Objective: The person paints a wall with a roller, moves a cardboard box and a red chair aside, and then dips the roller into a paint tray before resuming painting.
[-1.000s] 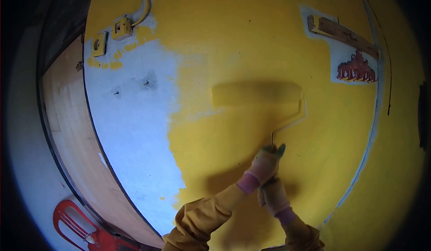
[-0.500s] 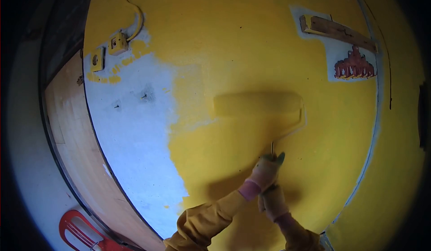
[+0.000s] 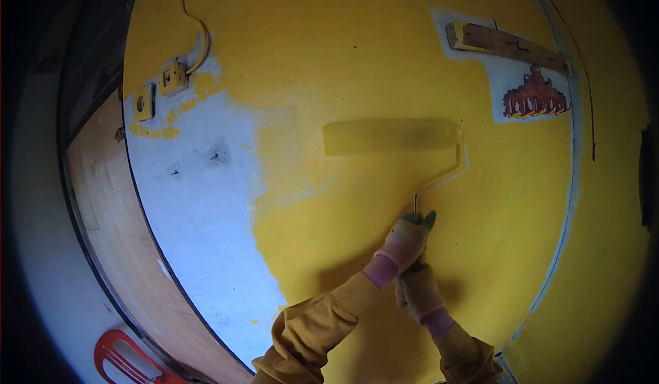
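Note:
A long paint roller [image 3: 388, 137], its sleeve covered in yellow, lies level against the yellow-painted wall [image 3: 329, 54]. From its right end a bent wire frame runs down to the handle. My left hand [image 3: 406, 238], in a pale glove with a pink cuff, is wrapped round the upper handle. Just below, my right hand [image 3: 420, 292] is closed round the lower handle in a matching glove. Most of the handle is hidden by my fingers. To the left, a whitish patch of wall [image 3: 199, 240] has a ragged yellow border.
A yellow socket [image 3: 173, 77] with a cable and a second wall fitting [image 3: 145, 102] sit at upper left. Nails [image 3: 215, 156] stick out of the white patch. A wooden batten [image 3: 508, 45] is fixed above a red painted motif [image 3: 537, 96]. A red chair [image 3: 123, 356] stands lower left.
The roller has moved up the wall, both hands rising with it and keeping their hold. My view has shifted slightly.

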The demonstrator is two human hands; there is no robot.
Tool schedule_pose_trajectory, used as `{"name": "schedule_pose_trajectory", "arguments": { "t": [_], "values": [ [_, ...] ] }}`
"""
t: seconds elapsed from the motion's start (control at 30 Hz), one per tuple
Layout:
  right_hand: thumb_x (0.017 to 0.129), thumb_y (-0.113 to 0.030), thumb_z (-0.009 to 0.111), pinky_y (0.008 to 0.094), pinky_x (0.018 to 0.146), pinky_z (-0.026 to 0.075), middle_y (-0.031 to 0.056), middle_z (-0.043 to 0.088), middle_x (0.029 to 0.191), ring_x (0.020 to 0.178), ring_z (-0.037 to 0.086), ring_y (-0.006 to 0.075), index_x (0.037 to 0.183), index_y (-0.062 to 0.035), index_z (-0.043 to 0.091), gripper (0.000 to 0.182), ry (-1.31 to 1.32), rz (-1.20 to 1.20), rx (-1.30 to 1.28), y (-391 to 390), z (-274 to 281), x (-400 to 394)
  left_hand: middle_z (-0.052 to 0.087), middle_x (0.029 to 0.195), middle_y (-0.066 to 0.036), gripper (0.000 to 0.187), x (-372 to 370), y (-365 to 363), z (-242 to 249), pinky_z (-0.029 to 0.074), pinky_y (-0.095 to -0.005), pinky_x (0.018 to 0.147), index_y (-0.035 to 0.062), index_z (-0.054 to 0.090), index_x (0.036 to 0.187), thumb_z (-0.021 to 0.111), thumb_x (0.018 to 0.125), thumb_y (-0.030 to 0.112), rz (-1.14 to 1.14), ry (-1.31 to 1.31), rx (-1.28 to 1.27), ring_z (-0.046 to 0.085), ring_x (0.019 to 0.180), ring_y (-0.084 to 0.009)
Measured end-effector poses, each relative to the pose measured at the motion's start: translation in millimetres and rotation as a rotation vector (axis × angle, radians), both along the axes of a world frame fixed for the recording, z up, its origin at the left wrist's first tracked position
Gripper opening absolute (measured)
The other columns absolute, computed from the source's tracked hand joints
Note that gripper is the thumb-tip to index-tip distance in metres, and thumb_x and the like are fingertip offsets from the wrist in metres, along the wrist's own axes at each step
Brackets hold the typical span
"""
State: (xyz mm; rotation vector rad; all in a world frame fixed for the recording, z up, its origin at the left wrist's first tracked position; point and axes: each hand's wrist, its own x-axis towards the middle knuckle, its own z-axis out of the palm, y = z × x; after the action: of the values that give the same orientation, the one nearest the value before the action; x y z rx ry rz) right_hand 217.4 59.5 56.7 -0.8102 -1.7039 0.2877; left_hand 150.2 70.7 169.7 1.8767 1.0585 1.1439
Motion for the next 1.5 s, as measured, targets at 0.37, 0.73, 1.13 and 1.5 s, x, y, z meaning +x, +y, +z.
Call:
{"name": "schedule_pose_trajectory", "arguments": {
  "t": [0.37, 0.73, 1.13, 1.5],
  "values": [
    [0.065, -0.004, 0.055, 0.0269, 0.038, 0.039, 0.0065, 0.047, 0.048, 0.043, 0.05, 0.0166, 0.064, -0.0021, 0.045, 0.011, -0.702, -0.56, 0.435, -19, 27, 6, 0.042, 0.046, 0.0, 0.031, 11, -2, 9, 0.034, -0.0273, 0.034, 0.0089, 0.045, 0.067, 0.055, 0.081, 0.034, -0.206, -0.237, -0.103, 0.041, 0.035, -0.0115],
    [0.07, -0.004, 0.052, 0.0303, 0.036, 0.04, 0.0064, 0.046, 0.045, 0.038, 0.05, 0.0197, 0.063, -0.0029, 0.047, 0.009, -0.643, -0.511, 0.406, -25, 20, 15, 0.046, 0.054, -0.005, 0.019, 15, 16, -12, 0.04, -0.0309, 0.043, 0.0076, 0.051, 0.083, 0.055, 0.08, 0.026, -0.229, -0.073, 0.124, 0.047, 0.046, -0.0167],
    [0.063, -0.007, 0.057, 0.0298, 0.036, 0.038, 0.004, 0.049, 0.047, 0.039, 0.049, 0.0196, 0.054, -0.0099, 0.048, 0.014, 0.107, -0.116, -0.173, -15, 13, 30, 0.051, 0.07, -0.011, 0.043, 27, 24, -22, 0.043, -0.036, 0.052, 0.0072, 0.043, 0.114, 0.053, 0.073, 0.011, -0.106, 0.357, 0.703, 0.052, 0.062, -0.0255],
    [0.069, -0.004, 0.051, 0.0284, 0.034, 0.038, 0.0063, 0.048, 0.049, 0.039, 0.048, 0.0174, 0.066, -0.0056, 0.047, 0.005, -0.423, -0.373, -0.129, -32, 17, 32, 0.047, 0.059, -0.005, 0.024, 41, 34, -30, 0.032, -0.0265, 0.035, 0.0089, 0.052, 0.102, 0.053, 0.081, 0.019, -0.216, 0.061, 0.432, 0.044, 0.043, -0.0153]
  ]
}}
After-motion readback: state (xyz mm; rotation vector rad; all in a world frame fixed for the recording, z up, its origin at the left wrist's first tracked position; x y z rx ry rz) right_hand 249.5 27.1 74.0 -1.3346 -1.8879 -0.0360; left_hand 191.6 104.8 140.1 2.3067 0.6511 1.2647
